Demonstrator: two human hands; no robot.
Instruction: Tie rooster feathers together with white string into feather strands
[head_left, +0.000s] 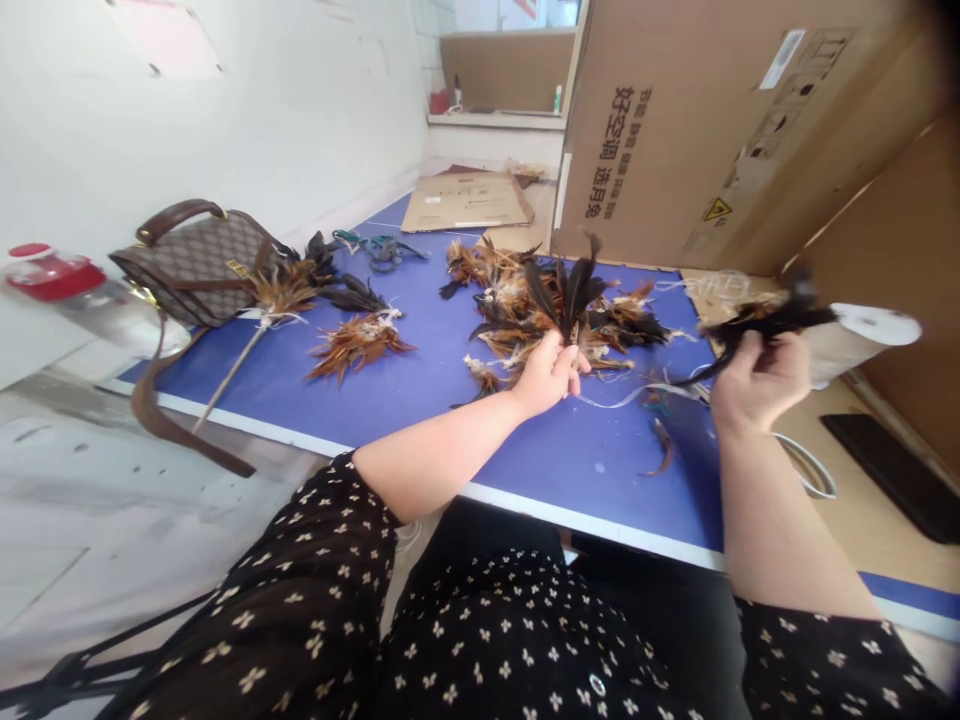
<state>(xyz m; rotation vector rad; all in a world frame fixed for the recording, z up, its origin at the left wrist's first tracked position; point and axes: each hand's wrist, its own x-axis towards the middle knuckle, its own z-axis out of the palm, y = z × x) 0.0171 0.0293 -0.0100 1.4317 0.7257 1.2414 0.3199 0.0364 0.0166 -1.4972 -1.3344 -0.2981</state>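
My left hand (551,372) is closed around the base of a bundle of dark feathers (568,292), which fans upward from the fingers. Farther right, my right hand (759,385) has its fingers curled at a clump of black feathers (769,318), beside a white roll (874,338). Behind my left hand lies a pile of brown and black feathers (502,285) on the blue table (450,430). A thin pale strip (619,402) runs from near my left hand toward the right. One loose feather (663,447) rests near the front.
At left are a patterned handbag (206,262), a bottle with a red cap (64,280), a feather duster on a stick (232,375) and an orange-brown feather bunch (360,345). A large cardboard box (675,130) stands behind. A black phone (892,475) lies at right.
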